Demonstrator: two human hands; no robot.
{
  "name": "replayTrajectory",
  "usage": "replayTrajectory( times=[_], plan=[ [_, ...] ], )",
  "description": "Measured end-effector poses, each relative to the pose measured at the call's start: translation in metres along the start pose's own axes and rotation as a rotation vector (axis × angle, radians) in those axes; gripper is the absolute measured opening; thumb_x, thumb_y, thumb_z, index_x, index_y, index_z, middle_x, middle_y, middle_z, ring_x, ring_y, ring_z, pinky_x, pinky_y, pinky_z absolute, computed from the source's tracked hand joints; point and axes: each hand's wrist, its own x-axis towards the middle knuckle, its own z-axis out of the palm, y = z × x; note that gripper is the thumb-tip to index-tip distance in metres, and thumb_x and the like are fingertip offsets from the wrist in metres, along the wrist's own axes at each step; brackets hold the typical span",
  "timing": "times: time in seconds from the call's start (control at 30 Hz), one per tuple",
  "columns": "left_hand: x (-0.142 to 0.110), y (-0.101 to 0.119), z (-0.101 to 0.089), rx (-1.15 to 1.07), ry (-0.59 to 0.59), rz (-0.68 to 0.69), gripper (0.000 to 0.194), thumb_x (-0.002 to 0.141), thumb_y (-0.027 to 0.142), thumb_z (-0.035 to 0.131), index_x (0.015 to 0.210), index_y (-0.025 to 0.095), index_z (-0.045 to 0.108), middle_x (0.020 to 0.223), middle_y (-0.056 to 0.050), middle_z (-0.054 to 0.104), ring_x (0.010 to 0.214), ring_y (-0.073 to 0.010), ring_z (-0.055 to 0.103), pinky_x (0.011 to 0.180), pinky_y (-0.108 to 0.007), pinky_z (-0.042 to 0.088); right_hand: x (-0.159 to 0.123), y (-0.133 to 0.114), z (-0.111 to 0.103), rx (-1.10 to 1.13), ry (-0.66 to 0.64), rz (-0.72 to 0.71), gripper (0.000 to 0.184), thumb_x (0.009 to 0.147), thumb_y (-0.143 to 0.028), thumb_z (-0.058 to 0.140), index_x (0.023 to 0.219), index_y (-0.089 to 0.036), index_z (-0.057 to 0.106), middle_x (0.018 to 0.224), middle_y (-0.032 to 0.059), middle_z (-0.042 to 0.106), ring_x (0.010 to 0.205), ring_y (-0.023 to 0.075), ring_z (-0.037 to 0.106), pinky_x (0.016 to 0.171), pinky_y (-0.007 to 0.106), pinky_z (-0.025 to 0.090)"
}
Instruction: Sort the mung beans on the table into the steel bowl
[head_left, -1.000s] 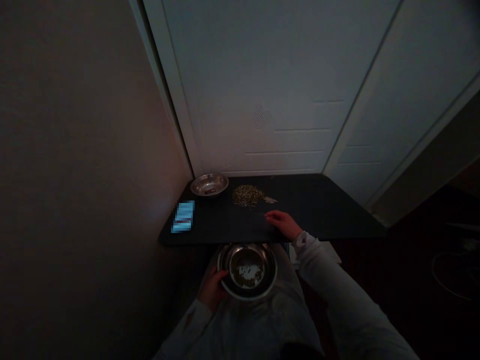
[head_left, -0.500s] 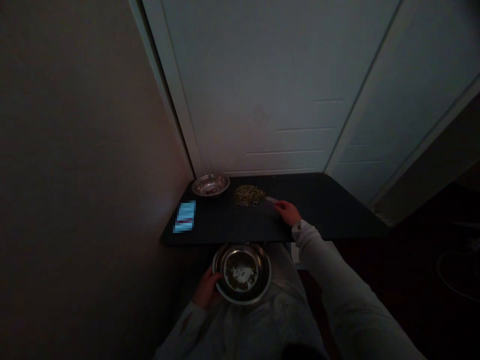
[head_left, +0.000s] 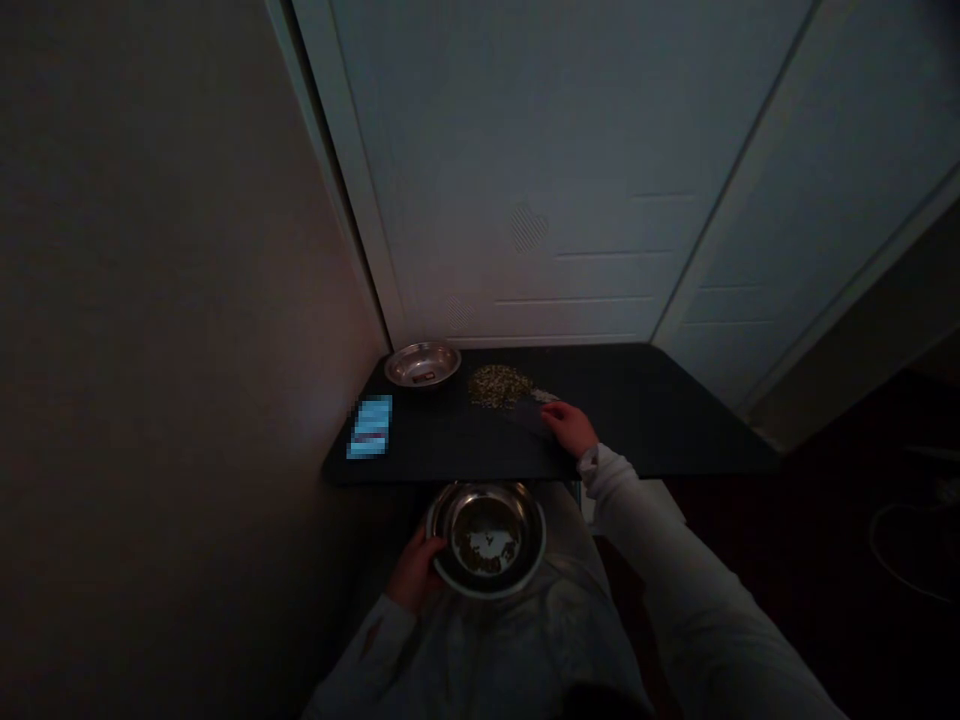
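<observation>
My left hand [head_left: 415, 568] is closed on the rim of a metal bowl [head_left: 536, 565], which sits over my lap just below the table's front edge. Small dark grains lie around the bowl's bottom. At the table, my right hand [head_left: 570, 428] pinches a thin, dark, see-through card [head_left: 529, 416] close to the tabletop. A heap of small yellowish-green grains [head_left: 499, 385] is just beyond the card, to its left. Between the heap and my right fingers lies a little whitish patch [head_left: 543, 395], too small to make out.
A shallow metal bowl [head_left: 422, 352] stands at the back left of the dark table [head_left: 652, 420]. Near the left edge lies a bright, blurred-out rectangle [head_left: 370, 427]. A wall [head_left: 225, 350] borders the left side, and white panels [head_left: 517, 150] rise behind the table.
My right hand and the card have shifted slightly left and toward me, away from the whitish patch. The grains in the held bowl have slid, and the bowl appears slightly tilted.
</observation>
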Motion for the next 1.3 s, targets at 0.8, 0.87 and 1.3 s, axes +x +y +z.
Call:
replayTrajectory(
  times=[0.8,0.87,1.3],
  plan=[
    [-0.002,0.005,-0.003,-0.029,0.052,-0.036,0.036,0.057,0.014,0.055,0.093,0.015,0.053,0.064,-0.002,0.061,0.059,-0.0163,0.056,0.055,-0.028,0.043,0.003,-0.022,0.031,-0.069,-0.179,-0.071,0.018,0.068,-0.024,0.048,0.08,-0.015,0.059,0.073,0.0031,0.061,0.067,0.0124,0.054,0.063,0.024,0.04],
    [-0.001,0.006,-0.003,-0.044,0.038,-0.034,0.035,0.056,0.014,0.055,0.091,0.015,0.053,0.066,-0.002,0.062,0.059,-0.0165,0.057,0.055,-0.028,0.043,0.0,-0.024,0.032,-0.074,-0.196,-0.075,0.018,0.068,-0.024,0.048,0.08,-0.015,0.059,0.073,0.0035,0.061,0.067,0.0124,0.054,0.063,0.024,0.04],
    [0.0,0.006,-0.001,-0.055,0.0,-0.006,0.035,0.055,0.015,0.057,0.09,0.016,0.055,0.072,-0.004,0.063,0.067,-0.019,0.058,0.062,-0.03,0.044,-0.021,-0.032,0.035,-0.059,-0.342,-0.139,0.02,0.069,-0.026,0.048,0.081,-0.014,0.059,0.075,0.0043,0.061,0.068,0.0126,0.054,0.064,0.024,0.04]
  ],
)
